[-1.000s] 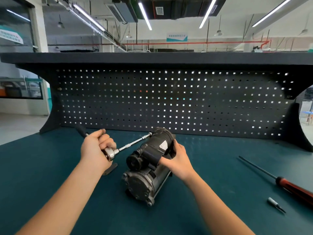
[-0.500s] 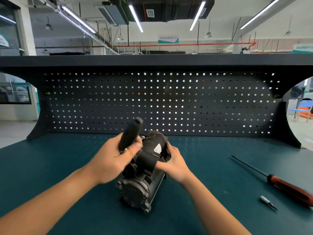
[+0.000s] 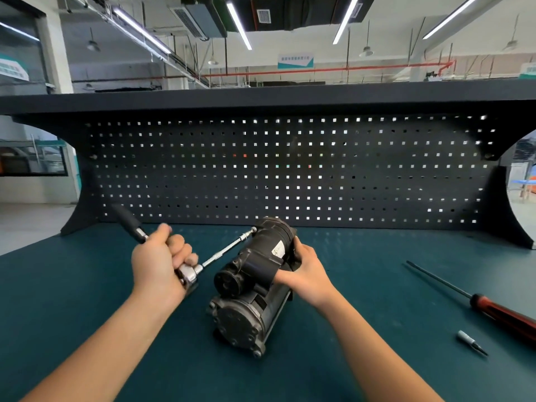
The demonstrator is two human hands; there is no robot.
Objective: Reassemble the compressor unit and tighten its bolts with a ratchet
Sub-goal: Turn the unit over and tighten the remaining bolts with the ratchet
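Change: our left hand [image 3: 161, 265], gripping the black-handled chrome ratchet [image 3: 129, 223], swung its handle from upright back leftward | right hand [image 3: 307, 274] clasps the dark metal compressor unit [image 3: 255, 285] lying mid teal desk [image 3: 377, 314] | we judge: 1 tightening stroke finished, more needed.

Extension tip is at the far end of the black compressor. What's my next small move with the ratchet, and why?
Probably swing the chrome ratchet through one short tightening stroke. Its thin steel extension bar meets the far end of the dark metal compressor, the left hand grips it near the head, and the right hand braces the housing.
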